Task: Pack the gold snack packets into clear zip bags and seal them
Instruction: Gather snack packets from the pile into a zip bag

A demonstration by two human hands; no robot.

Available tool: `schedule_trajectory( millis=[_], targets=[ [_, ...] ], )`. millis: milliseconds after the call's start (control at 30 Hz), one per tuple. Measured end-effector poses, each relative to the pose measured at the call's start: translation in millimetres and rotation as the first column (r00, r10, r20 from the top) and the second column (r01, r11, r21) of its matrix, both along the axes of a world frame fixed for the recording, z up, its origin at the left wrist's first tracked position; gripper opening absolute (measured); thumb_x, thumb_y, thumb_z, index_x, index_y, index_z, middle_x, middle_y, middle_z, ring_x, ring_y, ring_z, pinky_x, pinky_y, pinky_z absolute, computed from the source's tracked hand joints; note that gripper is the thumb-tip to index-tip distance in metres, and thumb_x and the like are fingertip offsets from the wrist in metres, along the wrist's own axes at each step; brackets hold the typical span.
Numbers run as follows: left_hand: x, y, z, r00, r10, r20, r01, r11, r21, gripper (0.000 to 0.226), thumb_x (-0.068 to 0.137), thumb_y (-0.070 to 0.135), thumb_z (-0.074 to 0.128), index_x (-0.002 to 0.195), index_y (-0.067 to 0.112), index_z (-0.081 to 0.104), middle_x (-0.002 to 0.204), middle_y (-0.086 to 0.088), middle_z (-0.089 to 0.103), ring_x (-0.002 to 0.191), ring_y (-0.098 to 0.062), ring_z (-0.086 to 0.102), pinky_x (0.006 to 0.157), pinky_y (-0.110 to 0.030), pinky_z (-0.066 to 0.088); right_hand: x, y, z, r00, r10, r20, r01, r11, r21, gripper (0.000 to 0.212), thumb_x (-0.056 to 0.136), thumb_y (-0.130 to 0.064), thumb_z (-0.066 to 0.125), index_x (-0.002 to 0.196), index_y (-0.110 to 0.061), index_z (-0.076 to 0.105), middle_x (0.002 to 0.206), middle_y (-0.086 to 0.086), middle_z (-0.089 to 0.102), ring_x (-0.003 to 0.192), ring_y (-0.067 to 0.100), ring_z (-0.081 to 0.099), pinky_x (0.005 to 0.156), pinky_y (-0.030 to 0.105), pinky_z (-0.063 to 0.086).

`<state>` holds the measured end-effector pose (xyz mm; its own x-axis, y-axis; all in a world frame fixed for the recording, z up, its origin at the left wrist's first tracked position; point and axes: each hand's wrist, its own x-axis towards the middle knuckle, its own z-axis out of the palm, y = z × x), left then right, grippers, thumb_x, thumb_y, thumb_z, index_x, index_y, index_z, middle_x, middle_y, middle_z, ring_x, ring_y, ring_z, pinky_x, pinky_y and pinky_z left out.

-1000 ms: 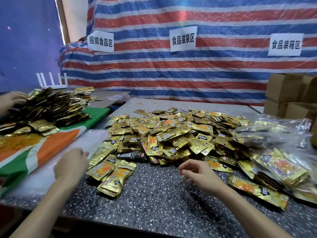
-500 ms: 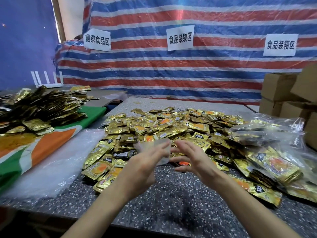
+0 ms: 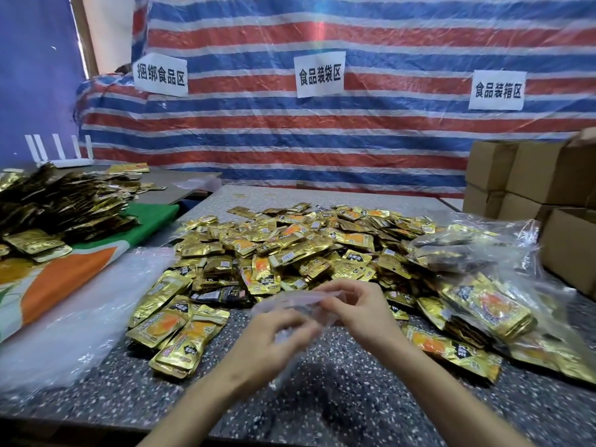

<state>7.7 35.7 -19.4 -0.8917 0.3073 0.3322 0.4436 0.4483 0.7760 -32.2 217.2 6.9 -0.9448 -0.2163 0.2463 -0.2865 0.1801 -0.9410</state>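
A big heap of gold snack packets (image 3: 303, 246) covers the middle of the speckled table (image 3: 338, 398). In front of the heap I hold an empty clear zip bag (image 3: 290, 301) in the air with both hands. My left hand (image 3: 274, 337) grips its lower part, fingers curled round the plastic. My right hand (image 3: 354, 304) pinches the bag's top edge between thumb and fingers. A small stack of gold packets (image 3: 180, 337) lies just left of my hands.
Filled clear bags of packets (image 3: 483, 304) lie at the right, with cardboard boxes (image 3: 548, 175) behind them. A sheet of clear plastic (image 3: 80, 317) lies at the left beside a green and orange cloth (image 3: 64, 279) and another pile of packets (image 3: 64, 204).
My left hand came in from the left with a clear bag. Both hands have met over the table's front and now hold the bag between them. A person's hand at far left is gone.
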Motion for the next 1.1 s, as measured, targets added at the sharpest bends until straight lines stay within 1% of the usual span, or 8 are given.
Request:
schedule_trajectory(
  millis=[133,233,300,500,667,800,933,1100],
  targets=[
    [-12,0,10,0.893,0.037,0.448,-0.283,0.821,0.496,0.072,0.08,0.08,0.043,0.101,0.015,0.068,0.093,-0.006,0.076,0.085,-0.018,0.071,0.085,-0.038,0.054,4,6,-1,0.973,-0.013,-0.229,0.013,1.0,0.0,0.021,0.082,0.007,0.073,0.092,-0.011,0.08,0.093,-0.001,0.078,0.089,0.011,0.072,0.077,0.026,0.059],
    [-21,-5,18,0.863,-0.062,0.501,-0.383,0.566,0.73,0.049,0.085,0.041,0.057,0.122,0.009,0.059,0.105,-0.012,0.071,0.101,-0.033,0.068,0.098,-0.055,0.051,10,14,-4,0.941,0.043,-0.335,0.012,0.987,0.16,0.024,0.08,0.005,0.077,0.088,-0.017,0.081,0.099,-0.009,0.075,0.096,0.007,0.069,0.085,0.024,0.057],
    [-24,-9,23,0.861,-0.071,0.504,-0.398,0.523,0.754,0.046,0.08,0.026,0.062,0.117,-0.001,0.059,0.098,-0.015,0.07,0.094,-0.033,0.068,0.096,-0.054,0.052,11,19,-6,0.933,0.046,-0.357,0.051,0.965,0.259,0.024,0.08,0.003,0.077,0.086,-0.02,0.08,0.097,-0.014,0.073,0.096,0.002,0.068,0.085,0.02,0.055],
    [-23,-3,25,0.891,-0.119,0.438,-0.268,0.64,0.72,0.034,0.076,0.01,0.068,0.105,-0.007,0.069,0.106,-0.026,0.071,0.096,-0.034,0.072,0.081,-0.039,0.061,13,27,-6,0.935,-0.014,-0.354,0.168,0.898,0.408,0.01,0.081,-0.017,0.082,0.089,-0.02,0.077,0.092,-0.011,0.072,0.087,0.004,0.065,0.079,0.025,0.056],
    [-20,8,23,0.929,0.035,0.369,-0.247,0.801,0.546,0.018,0.07,0.024,0.078,0.076,0.007,0.079,0.082,-0.015,0.075,0.071,-0.023,0.068,0.064,-0.027,0.056,18,36,8,0.971,0.24,0.006,-0.186,0.734,0.653,0.076,0.059,-0.056,0.09,0.124,-0.042,0.053,0.127,-0.03,0.048,0.116,-0.014,0.045,0.097,0.012,0.039],
    [-19,14,24,0.951,0.064,0.303,-0.214,0.845,0.49,0.026,0.063,0.031,0.084,0.052,0.013,0.068,0.056,-0.007,0.062,0.048,-0.013,0.055,0.048,-0.022,0.048,26,26,13,0.993,0.122,0.007,-0.112,0.89,0.442,0.075,0.049,-0.083,0.078,0.106,-0.038,0.059,0.109,-0.014,0.064,0.091,-0.007,0.058,0.078,0.013,0.046],
    [-15,19,24,0.944,-0.038,0.329,-0.141,0.851,0.505,0.041,0.065,0.039,0.084,0.057,0.007,0.059,0.063,-0.019,0.057,0.052,-0.02,0.049,0.048,-0.025,0.041,27,11,16,0.995,0.093,-0.023,-0.085,0.966,0.245,0.037,0.074,-0.046,0.084,0.086,-0.014,0.069,0.084,0.011,0.071,0.067,0.008,0.059,0.062,0.025,0.047],
    [-14,3,32,0.926,-0.047,0.375,-0.179,0.82,0.543,0.075,0.069,0.047,0.075,0.086,-0.022,0.051,0.073,-0.023,0.059,0.047,-0.02,0.046,0.038,-0.022,0.037,20,18,23,0.997,0.058,0.051,-0.063,0.993,0.097,0.019,0.092,-0.017,0.071,0.078,-0.004,0.074,0.066,0.0,0.069,0.056,0.007,0.059,0.052,0.018,0.046]
  ],
)
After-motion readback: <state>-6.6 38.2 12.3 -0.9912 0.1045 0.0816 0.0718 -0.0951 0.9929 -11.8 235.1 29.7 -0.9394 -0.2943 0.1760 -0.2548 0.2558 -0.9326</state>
